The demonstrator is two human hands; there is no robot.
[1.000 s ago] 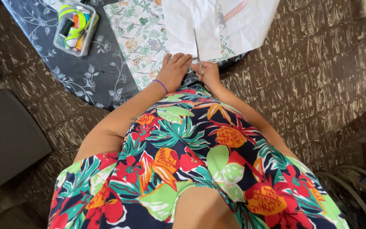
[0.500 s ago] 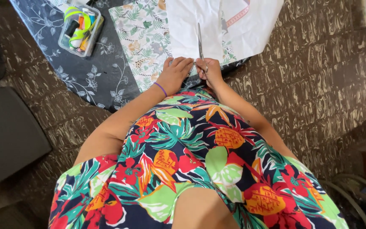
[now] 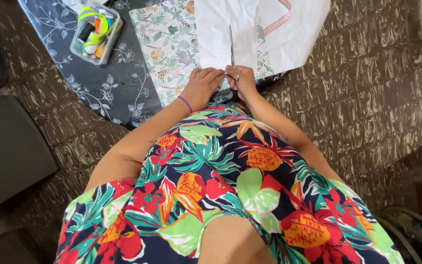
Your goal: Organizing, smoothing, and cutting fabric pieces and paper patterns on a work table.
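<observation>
Scissors now lie further into the white paper than half a second ago, blades pointing away from the body along a cut line; both hands sit at much the same place at the near edge of the sheet.

Right hand: fingers curled through the scissor handles, gripping them. Whether the blades are apart or together cannot be told at this size.

Left hand: flat, fingers together, pressing down on the paper and the leaf-print fabric just left of the scissors. Purple band on the wrist.

White paper lies on top of the printed fabric, which shows green leaves and small animals on a pale ground. Pink measuring tape lies across the paper, right of the cut.

Worktop: covered by a dark cloth with a pale flower-and-vine pattern, rounded near edge. Clear plastic box stands on it, well left of the hands, holding yellow, green and orange items; too small to identify.

Floor: brown with a cream marbled pattern, on both sides of the worktop. Dark grey slab-like object at left. Cables at lower right. Person wears a tropical-print garment.
</observation>
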